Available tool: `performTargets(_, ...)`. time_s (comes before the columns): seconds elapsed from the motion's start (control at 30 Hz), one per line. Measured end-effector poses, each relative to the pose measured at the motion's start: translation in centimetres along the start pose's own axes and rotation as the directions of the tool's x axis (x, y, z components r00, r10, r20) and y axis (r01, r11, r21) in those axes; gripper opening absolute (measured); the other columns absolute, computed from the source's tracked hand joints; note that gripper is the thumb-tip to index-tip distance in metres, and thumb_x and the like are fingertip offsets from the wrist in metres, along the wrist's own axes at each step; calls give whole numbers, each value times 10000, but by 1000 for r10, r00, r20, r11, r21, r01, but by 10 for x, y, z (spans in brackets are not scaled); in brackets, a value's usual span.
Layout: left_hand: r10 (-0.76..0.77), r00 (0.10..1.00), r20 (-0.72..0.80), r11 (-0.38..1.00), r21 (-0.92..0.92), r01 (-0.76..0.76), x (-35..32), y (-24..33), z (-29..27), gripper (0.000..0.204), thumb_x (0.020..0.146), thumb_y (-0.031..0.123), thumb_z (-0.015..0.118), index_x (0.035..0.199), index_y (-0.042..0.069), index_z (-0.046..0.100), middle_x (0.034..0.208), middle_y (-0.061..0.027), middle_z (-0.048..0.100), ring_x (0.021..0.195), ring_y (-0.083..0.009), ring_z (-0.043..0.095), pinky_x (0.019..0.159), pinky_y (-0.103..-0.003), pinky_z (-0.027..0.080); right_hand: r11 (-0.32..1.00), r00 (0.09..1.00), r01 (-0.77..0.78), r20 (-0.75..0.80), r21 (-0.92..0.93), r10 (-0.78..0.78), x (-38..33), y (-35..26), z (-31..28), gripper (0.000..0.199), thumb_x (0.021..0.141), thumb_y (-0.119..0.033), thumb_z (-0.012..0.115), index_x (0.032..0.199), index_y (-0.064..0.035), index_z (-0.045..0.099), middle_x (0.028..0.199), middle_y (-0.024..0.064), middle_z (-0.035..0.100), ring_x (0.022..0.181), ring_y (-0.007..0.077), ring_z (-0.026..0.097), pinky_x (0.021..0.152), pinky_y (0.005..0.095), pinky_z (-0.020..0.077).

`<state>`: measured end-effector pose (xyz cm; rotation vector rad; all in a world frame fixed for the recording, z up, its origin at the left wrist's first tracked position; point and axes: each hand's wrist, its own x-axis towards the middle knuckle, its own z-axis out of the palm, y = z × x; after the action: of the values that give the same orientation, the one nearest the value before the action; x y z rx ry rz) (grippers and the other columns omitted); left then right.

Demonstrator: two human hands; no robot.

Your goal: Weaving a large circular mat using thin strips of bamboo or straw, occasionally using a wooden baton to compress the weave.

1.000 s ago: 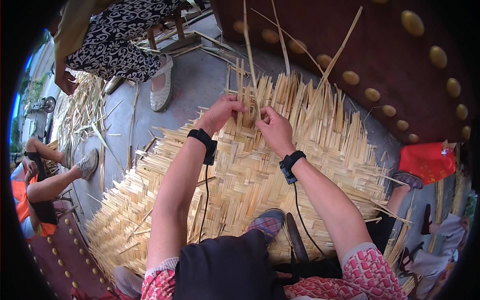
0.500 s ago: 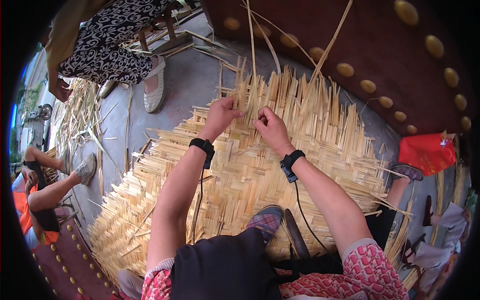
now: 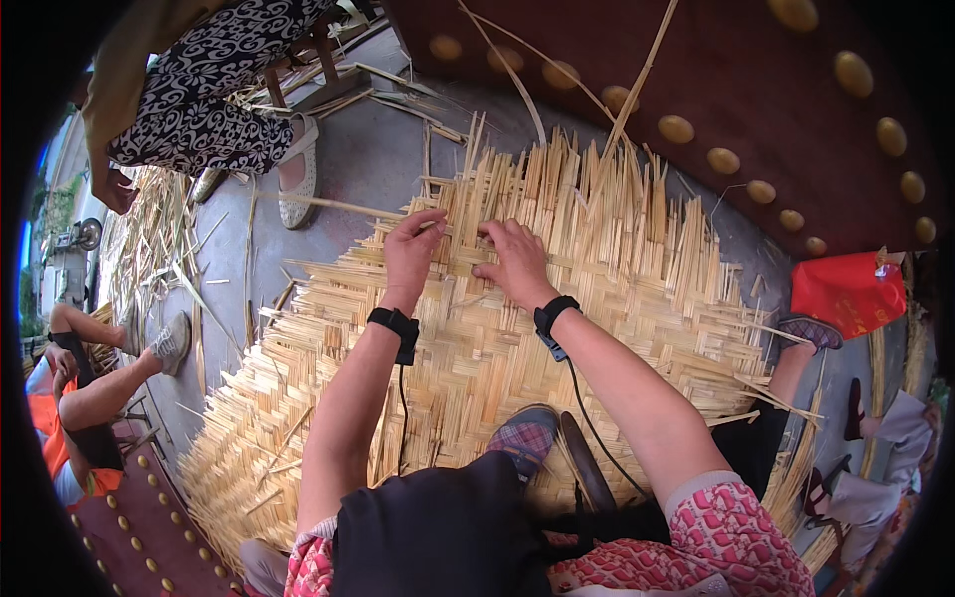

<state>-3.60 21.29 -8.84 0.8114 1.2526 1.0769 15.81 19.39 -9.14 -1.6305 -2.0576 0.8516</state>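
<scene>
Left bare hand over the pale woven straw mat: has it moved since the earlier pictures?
Yes, the left bare hand moved leftward and back, away from the dark red, gold-studded panel.

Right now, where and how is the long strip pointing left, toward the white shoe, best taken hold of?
Probably by the bare stretch of the strip between the white shoe and the woven mat, pinched from the near side: it is thin, nearly straight and juts out past the mat's ragged edge there.
</scene>
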Motion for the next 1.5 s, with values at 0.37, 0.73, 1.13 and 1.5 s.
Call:
performTargets(0.37, 546, 717, -433, 772, 594, -228, -32, 53, -103, 250, 790, 100, 757, 1033, 156, 731, 852, -79, 625, 797, -216, 595, 736, -313, 477, 942, 995, 77, -82, 327, -53, -20, 18, -27, 627, 771, -82, 766, 1332, -66, 486, 1245, 123, 495, 1148, 286, 522, 947, 378, 465)
performTargets(0.73, 412, 871, 265, -114, 964, -239, -207, -30, -93, 45, 819, 152, 658, 850, 123, 675, 838, -36, 596, 882, -234, 597, 744, -342, 503, 944, 960, -23, 271, 328, -71, -188, -42, -75, 181, 902, -23, 589, 1076, -15, 636, 992, 88, 616, 856, 190, 615, 771, 294, 491)
performTargets(1.13, 272, 962, -32, 919, -289, -270, -304, 36, -8, 133, 936, 28, 643, 987, 43, 522, 1042, -93, 677, 937, -155, 674, 797, -296, 579, 623, 819, -351, 552, 699, -158, -204, -117, -41, 197, 1028, -157, 518, 1181, -76, 612, 886, 16, 634, 750, 72, 580, 664, 229, 458)
performTargets(1.5, 498, 489, -716, 441, 695, 568, -461, -68, -320, 201, 904, 73, 575, 1066, 77, 695, 1109, -114, 674, 1061, -281, 617, 891, -395, 502, 976, 797, 211, 570, 49, -201, -246, -66, -30, 187, 991, -149, 562, 1143, -61, 626, 858, 48, 624, 729, 130, 608, 650, 266, 491)
